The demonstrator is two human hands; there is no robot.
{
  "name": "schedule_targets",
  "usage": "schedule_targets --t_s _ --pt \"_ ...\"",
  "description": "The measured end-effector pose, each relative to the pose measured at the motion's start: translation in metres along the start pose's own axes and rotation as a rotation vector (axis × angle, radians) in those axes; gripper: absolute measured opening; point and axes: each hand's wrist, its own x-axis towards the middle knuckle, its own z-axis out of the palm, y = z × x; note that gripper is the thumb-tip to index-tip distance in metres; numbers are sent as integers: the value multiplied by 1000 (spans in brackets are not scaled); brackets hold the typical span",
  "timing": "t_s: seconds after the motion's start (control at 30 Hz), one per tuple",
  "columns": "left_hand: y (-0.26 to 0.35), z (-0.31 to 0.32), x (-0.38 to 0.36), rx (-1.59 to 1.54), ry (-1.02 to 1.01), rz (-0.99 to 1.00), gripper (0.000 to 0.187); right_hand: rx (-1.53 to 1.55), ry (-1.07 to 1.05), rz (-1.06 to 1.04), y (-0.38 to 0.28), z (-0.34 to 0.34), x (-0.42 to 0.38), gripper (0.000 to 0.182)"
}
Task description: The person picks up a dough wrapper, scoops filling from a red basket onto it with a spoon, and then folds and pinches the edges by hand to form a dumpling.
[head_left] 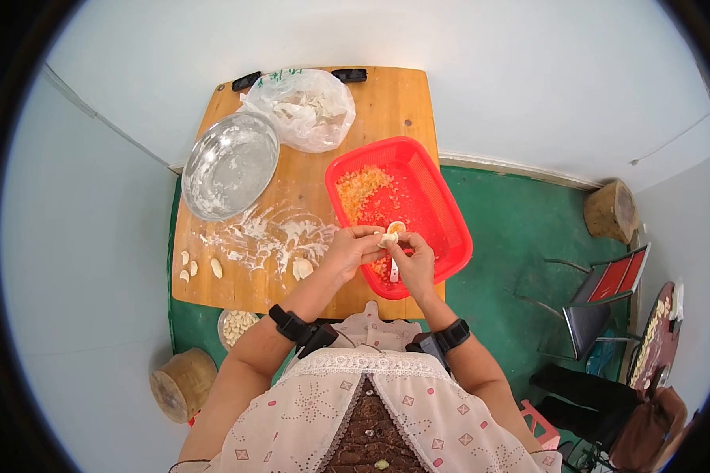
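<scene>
My left hand (355,246) and my right hand (412,258) meet above the near edge of a red plastic basket (442,201) that holds orange chopped filling (360,189). Together the fingers pinch a small pale dumpling wrapper (388,235) with a bit of filling in it. A white spoon (394,272) hangs down from my right hand. The basket rests on the right side of a wooden table (386,102).
A metal bowl (230,164) dusted with flour and a clear plastic bag (308,106) sit at the table's far side. Spilled flour (272,232) and several folded dumplings (216,268) lie near the left. Wood stumps (183,383) and a folding chair (607,296) stand on the green floor.
</scene>
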Motion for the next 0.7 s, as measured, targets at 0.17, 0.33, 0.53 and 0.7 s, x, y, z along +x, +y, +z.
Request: schedule_targets --t_s 0.17,0.33,0.53,0.7 --pt "-3 -5 3 -11 -15 -39 19 2 -35 21 3 -1 2 16" --pt "0 -10 2 -138 -82 -99 19 173 -99 125 15 -2 3 18" --pt "-8 -24 7 -331 -20 -221 25 294 -87 334 8 -6 4 26" --pt "-12 -37 -4 -380 4 -168 27 265 -171 456 23 -3 2 27"
